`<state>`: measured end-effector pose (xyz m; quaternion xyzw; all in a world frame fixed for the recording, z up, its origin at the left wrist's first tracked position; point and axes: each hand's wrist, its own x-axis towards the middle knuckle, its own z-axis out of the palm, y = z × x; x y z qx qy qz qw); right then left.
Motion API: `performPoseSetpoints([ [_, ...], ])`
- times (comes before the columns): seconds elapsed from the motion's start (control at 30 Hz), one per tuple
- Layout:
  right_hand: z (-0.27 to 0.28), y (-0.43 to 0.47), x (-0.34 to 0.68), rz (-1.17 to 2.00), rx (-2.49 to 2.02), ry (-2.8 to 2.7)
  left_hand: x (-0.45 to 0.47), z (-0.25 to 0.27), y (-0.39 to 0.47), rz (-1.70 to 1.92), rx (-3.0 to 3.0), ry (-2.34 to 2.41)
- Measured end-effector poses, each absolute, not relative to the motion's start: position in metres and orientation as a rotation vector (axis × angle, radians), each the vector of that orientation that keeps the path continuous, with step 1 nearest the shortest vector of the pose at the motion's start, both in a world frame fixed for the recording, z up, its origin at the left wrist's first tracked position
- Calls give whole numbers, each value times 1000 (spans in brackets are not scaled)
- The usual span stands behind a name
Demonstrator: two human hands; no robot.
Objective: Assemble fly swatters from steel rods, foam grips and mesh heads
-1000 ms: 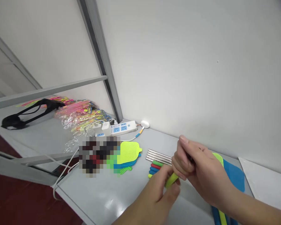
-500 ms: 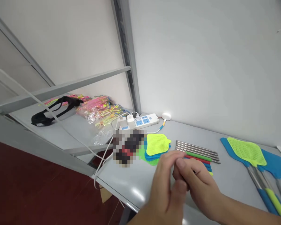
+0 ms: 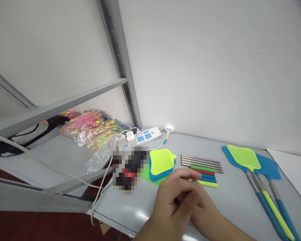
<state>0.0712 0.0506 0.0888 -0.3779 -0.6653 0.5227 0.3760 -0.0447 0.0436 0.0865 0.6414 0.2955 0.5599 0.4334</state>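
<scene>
Above the front of the grey table, my left hand [image 3: 172, 201] is folded against my right hand [image 3: 204, 207]. The fingers of both are curled in and overlap, so whatever lies between the palms, if anything, is hidden. Just beyond them is a stack of fly swatter heads, a yellow-green mesh head [image 3: 162, 162] over a blue one [image 3: 155, 177]. Telescopic metal rods [image 3: 200, 160] lie side by side to the right of the stack. Coloured handles, among them a green one [image 3: 203, 168] and a yellow one [image 3: 208, 183], lie nearer my hands.
Complete fly swatters [image 3: 243, 157] with long handles rest at the right. A power strip [image 3: 147, 136] with plugs and white cables stands by the wall. Bagged colourful items [image 3: 90, 125] and a black strap-like object [image 3: 50, 125] lie left beyond a metal frame [image 3: 65, 97].
The view has swung, so things sit further left. My hands have closed together more tightly, the left fingers now folded over the right hand. Objects on the table have not visibly moved.
</scene>
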Motion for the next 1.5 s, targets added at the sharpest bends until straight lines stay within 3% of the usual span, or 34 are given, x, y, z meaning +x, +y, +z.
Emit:
performPoseSetpoints([
  [0.2, 62, 43, 85, 1308, -883, -1658, -38, 74, 36, 1261, 1733, 853],
  [0.5, 13, 42, 87, 1133, -907, -1673, -19, 52, 37, 1353, 1696, 927],
  [1.17, 1, 41, 89, 964, -918, -1654, -7, 39, 39, 1401, 1728, 778],
  [1.3, 2, 38, 86, 1062, -941, -1642, -31, 46, 45, 1333, 1898, 773],
  [1.5, -2, 31, 88, 1239, -1112, -1580, -96, 46, 83, 1160, 2206, 1474],
])
